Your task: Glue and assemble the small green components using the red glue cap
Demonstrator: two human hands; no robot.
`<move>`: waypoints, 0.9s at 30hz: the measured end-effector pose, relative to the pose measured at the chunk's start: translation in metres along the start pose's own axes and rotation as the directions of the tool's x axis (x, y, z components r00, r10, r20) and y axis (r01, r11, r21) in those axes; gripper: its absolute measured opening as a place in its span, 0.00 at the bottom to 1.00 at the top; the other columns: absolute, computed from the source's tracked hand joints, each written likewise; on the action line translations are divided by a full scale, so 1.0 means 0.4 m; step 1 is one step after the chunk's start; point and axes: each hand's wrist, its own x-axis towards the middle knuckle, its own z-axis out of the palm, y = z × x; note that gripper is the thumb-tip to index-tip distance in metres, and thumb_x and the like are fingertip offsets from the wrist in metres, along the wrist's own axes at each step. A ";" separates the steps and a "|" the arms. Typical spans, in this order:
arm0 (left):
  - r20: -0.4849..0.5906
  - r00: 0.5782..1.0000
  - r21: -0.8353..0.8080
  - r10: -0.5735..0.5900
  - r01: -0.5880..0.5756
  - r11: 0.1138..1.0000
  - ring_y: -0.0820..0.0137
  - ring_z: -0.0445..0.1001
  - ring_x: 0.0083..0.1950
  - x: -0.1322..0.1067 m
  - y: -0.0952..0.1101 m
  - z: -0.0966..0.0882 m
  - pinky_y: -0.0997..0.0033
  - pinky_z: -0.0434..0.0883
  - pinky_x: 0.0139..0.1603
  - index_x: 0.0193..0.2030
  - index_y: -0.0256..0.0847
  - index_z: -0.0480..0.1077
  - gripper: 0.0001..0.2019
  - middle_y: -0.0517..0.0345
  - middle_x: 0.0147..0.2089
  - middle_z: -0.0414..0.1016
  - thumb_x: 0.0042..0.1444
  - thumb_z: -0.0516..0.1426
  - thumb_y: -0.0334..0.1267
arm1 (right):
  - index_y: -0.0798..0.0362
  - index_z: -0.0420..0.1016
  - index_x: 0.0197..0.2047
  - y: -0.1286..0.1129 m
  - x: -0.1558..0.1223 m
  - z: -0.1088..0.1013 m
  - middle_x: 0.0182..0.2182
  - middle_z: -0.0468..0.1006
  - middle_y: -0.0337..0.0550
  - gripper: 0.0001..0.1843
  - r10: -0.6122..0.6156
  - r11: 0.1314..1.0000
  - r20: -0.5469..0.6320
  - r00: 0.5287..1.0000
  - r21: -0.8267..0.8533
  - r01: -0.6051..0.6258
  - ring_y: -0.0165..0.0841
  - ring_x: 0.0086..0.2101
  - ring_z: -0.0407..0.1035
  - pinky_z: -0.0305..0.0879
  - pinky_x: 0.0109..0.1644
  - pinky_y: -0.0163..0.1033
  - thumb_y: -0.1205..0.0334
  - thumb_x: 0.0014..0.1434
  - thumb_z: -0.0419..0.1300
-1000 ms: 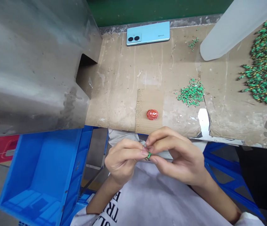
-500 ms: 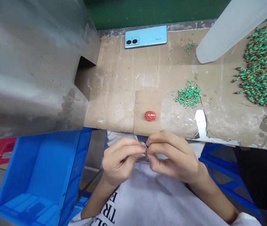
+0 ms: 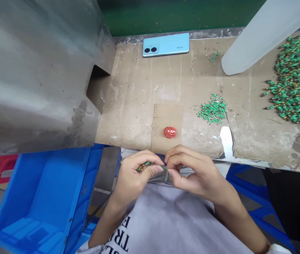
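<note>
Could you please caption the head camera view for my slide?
Left hand and right hand pinch small green parts above a cardboard-covered bench.

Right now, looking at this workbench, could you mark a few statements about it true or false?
1. A red round disc sits on a cardboard patch. True.
2. The phone lies screen up. False: its back is up, showing two camera lenses.
3. The left hand holds a short row of green-and-gold pieces. True.
4. The right hand is well apart from the left. False: its fingers meet the left hand's at a small green piece.
5. A blue plastic crate stands left of the hands. True.
</note>
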 end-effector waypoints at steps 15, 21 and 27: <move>-0.413 0.899 0.265 -0.147 0.273 0.925 0.59 0.86 0.44 0.166 -0.112 -0.077 0.64 0.79 0.46 0.39 0.41 0.87 0.06 0.51 0.42 0.91 0.60 0.66 0.37 | 0.51 0.79 0.38 0.046 -0.016 -0.014 0.30 0.84 0.40 0.09 0.405 0.753 -0.171 0.898 0.620 -0.222 0.33 0.23 0.83 0.81 0.22 0.31 0.62 0.69 0.74; -0.436 0.896 0.298 -0.085 0.233 0.926 0.59 0.84 0.48 0.206 -0.111 -0.083 0.64 0.76 0.50 0.38 0.40 0.86 0.08 0.49 0.43 0.89 0.62 0.63 0.37 | 0.50 0.84 0.43 0.048 -0.011 -0.005 0.33 0.89 0.42 0.05 0.451 0.781 -0.239 0.860 0.573 -0.250 0.31 0.29 0.85 0.84 0.30 0.30 0.61 0.68 0.75; -0.121 0.967 0.031 -0.223 0.228 0.973 0.74 0.58 0.21 0.081 -0.034 -0.010 0.72 0.57 0.23 0.42 0.40 0.86 0.16 0.65 0.21 0.66 0.72 0.60 0.46 | 0.48 0.77 0.43 0.029 -0.028 0.022 0.39 0.91 0.41 0.07 0.393 0.856 -0.286 0.874 0.461 -0.234 0.31 0.32 0.87 0.84 0.33 0.30 0.69 0.72 0.69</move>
